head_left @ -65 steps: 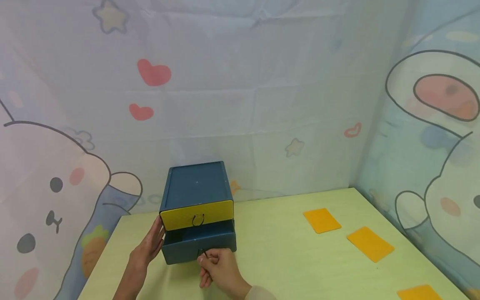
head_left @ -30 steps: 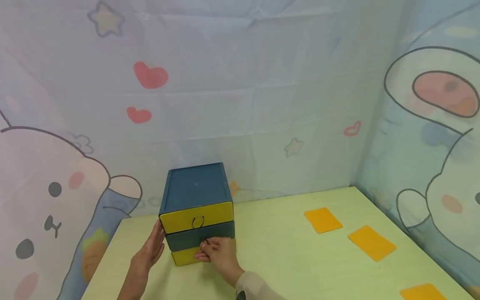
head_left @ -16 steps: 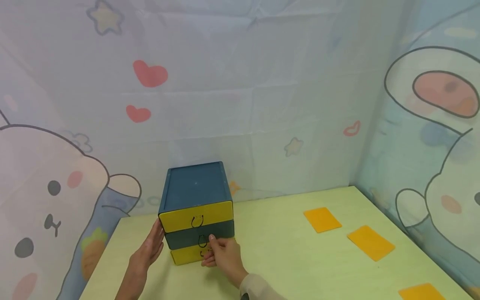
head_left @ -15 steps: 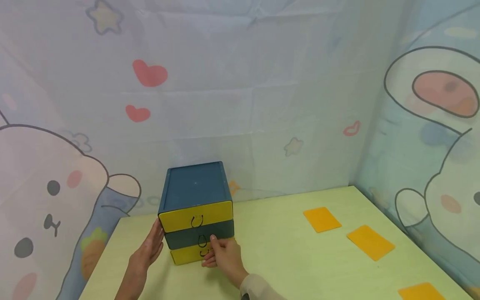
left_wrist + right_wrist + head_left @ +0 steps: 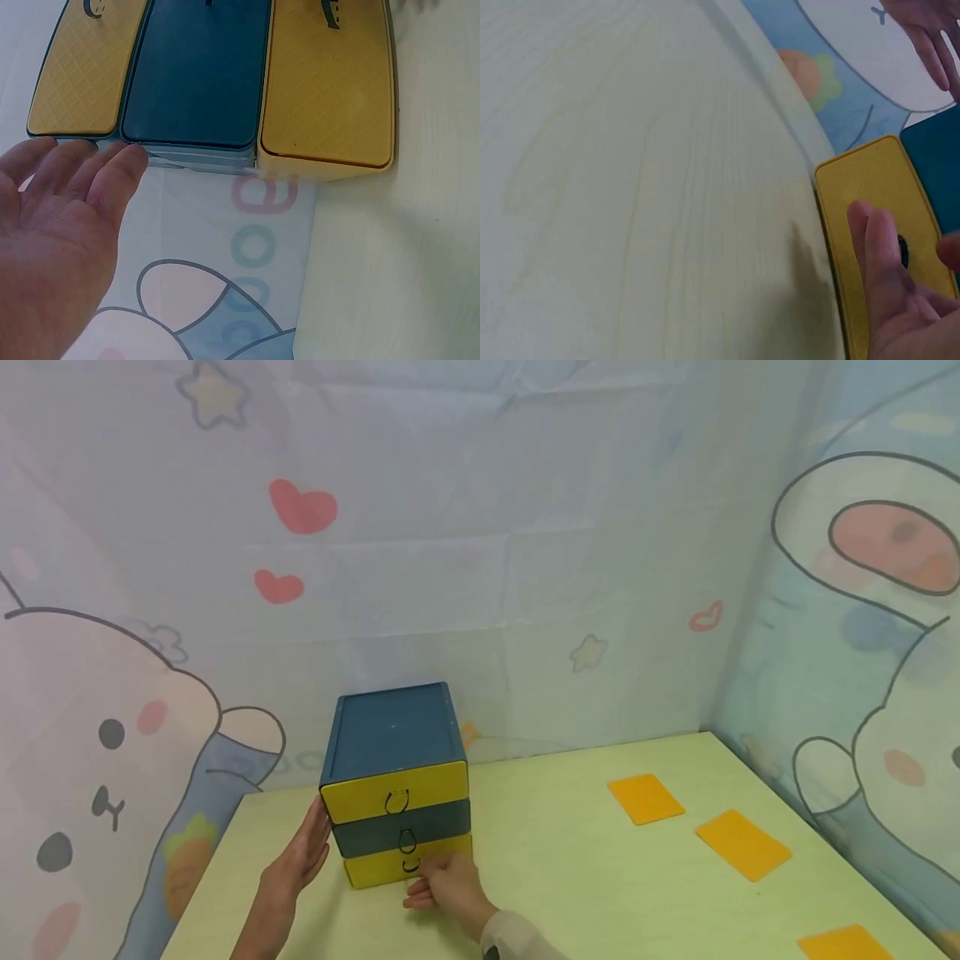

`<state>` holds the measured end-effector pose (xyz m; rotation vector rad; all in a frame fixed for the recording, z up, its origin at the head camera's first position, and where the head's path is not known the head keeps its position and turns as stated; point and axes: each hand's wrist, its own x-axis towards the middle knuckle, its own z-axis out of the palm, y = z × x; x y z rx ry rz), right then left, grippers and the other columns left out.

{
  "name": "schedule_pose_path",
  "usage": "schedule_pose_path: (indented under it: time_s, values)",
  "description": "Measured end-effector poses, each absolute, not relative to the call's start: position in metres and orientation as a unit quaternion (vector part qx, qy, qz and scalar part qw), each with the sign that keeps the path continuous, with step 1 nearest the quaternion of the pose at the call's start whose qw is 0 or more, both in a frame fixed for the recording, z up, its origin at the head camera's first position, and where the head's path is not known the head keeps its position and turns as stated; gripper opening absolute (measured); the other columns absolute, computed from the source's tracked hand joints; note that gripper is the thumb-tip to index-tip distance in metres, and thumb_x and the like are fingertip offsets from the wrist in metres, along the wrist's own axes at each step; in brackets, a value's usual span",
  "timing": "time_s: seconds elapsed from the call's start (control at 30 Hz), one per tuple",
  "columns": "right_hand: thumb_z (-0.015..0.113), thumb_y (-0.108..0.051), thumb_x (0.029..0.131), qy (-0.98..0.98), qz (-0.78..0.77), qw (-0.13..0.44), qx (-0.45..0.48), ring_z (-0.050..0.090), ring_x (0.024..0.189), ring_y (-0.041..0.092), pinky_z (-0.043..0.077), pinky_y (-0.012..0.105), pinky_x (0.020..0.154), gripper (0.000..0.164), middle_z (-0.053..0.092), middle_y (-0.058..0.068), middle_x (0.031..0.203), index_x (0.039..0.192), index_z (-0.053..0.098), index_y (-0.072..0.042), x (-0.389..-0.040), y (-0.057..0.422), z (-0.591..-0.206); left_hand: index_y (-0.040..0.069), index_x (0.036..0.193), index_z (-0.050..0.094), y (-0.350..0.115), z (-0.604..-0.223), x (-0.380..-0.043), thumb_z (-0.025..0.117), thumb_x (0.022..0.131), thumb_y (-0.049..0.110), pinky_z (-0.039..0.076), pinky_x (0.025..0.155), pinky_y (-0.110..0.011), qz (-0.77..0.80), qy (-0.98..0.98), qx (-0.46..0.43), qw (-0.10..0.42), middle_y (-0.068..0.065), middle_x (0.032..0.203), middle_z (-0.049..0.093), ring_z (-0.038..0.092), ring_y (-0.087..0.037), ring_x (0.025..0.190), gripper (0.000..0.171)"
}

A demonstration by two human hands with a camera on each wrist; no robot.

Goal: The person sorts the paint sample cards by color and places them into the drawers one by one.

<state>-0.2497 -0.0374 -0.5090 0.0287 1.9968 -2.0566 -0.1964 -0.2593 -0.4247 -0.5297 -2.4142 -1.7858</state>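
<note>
A small chest of three drawers [image 5: 393, 731] with a dark blue top stands near the back cloth. Its top drawer [image 5: 360, 796] is yellow, the middle drawer [image 5: 367, 833] dark blue and the bottom drawer [image 5: 371, 868] yellow, all pushed in. Each front bears a dark loop handle. My left hand [image 5: 288, 868] rests its fairly straight fingers against the chest's left side, as the left wrist view also shows. Before the bottom drawer is my right hand [image 5: 452, 889], beside its handle [image 5: 410, 865]. In the right wrist view its fingers [image 5: 883, 240] are extended and the thumb stands apart.
Several orange cards lie on the right of the pale table [image 5: 570, 877], among them a far card [image 5: 646, 799], a middle card [image 5: 743, 845] and a near card [image 5: 846, 943]. A printed cloth [image 5: 480, 568] hangs closely behind the chest.
The middle drawer, earlier pulled out, was pushed in by my right hand, which released its handle and moved down to the bottom drawer's handle. My left hand stayed at the chest's side.
</note>
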Motion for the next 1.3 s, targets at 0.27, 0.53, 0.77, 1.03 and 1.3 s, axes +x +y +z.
schedule_pose_path:
  time_s: [0.27,0.53,0.77,1.03,1.3]
  values:
    - [0.057,-0.009,0.101,0.667,-0.726,0.165,0.029,0.078,0.081,0.023,0.064,0.029,0.074,0.024,0.078,0.018,0.089,0.104,0.070,0.011,-0.257,-0.046,-0.513,0.017,0.163,0.009,-0.260,-0.426,-0.197,0.012,0.113,0.030,0.036,0.102,0.001,-0.581,-0.792,-0.177,0.055,-0.022,0.166,0.014,0.032,0.026,0.131,0.052]
    - [0.060,-0.004,0.099,0.651,-0.740,0.165,0.038,0.079,0.082,0.025,0.065,0.031,0.073,0.022,0.077,0.022,0.091,0.107,0.069,0.014,-0.262,-0.044,-0.521,0.019,0.163,0.007,-0.259,-0.426,-0.196,0.013,0.113,0.033,0.036,0.101,0.001,-0.583,-0.796,-0.158,0.041,-0.019,0.168,0.012,0.032,0.028,0.128,0.053]
    - [0.060,0.000,0.098,0.658,-0.734,0.168,0.025,0.078,0.085,0.025,0.065,0.031,0.074,0.018,0.078,0.020,0.094,0.105,0.071,0.012,-0.262,-0.045,-0.519,0.020,0.163,0.007,-0.259,-0.425,-0.196,0.012,0.113,0.034,0.036,0.102,0.001,-0.579,-0.799,-0.157,0.041,-0.018,0.168,0.012,0.032,0.027,0.129,0.053]
    - [0.062,0.001,0.096,0.648,-0.744,0.158,0.024,0.078,0.081,0.024,0.065,0.031,0.073,0.016,0.077,0.023,0.092,0.100,0.071,0.013,-0.257,-0.046,-0.524,0.022,0.164,0.007,-0.258,-0.425,-0.196,0.014,0.112,0.039,0.036,0.102,0.000,-0.573,-0.809,-0.129,0.027,-0.015,0.169,0.012,0.031,0.028,0.127,0.054]
    - [0.063,-0.001,0.096,0.650,-0.743,0.159,0.020,0.078,0.077,0.019,0.064,0.027,0.070,0.015,0.078,0.020,0.089,0.100,0.073,0.010,-0.251,-0.046,-0.520,0.022,0.164,0.006,-0.262,-0.425,-0.198,0.012,0.113,0.035,0.035,0.103,0.001,-0.570,-0.806,-0.157,0.039,-0.017,0.169,0.010,0.031,0.027,0.130,0.053]
